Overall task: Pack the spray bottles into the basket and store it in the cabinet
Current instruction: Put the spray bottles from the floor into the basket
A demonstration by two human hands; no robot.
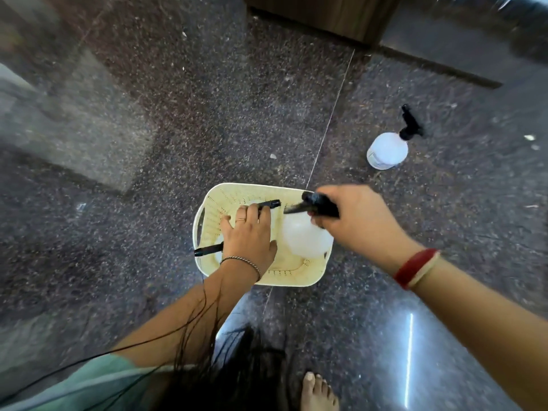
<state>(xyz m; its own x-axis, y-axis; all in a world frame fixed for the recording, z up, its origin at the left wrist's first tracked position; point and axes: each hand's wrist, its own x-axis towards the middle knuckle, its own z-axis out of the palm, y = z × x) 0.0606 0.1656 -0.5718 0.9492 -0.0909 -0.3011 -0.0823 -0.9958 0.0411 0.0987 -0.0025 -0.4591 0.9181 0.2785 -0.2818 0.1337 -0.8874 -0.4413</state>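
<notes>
I see a white spray bottle with a black trigger head held over the right half of the cream perforated basket, its round body low inside the rim and its long axis running up toward me, the nozzle pointing left across the basket. My right hand is wrapped closed around that trigger head. On the left side of the basket my left hand lies palm down over other bottles; I can make out two black spray heads poking from under it, one nozzle pointing right toward the far rim and another pointing left out over the near-left rim, with only slivers of white body showing. I cannot tell whether the left fingers are gripping anything or only resting on top. The basket sits on the dark speckled stone floor, straddling a thin pale joint line. Well apart, up and to the right, one more white spray bottle stands on the floor, its black head tipped toward the upper right by the wide lens. A dark wooden cabinet base shows at the top edge, and a bare foot at the bottom.
</notes>
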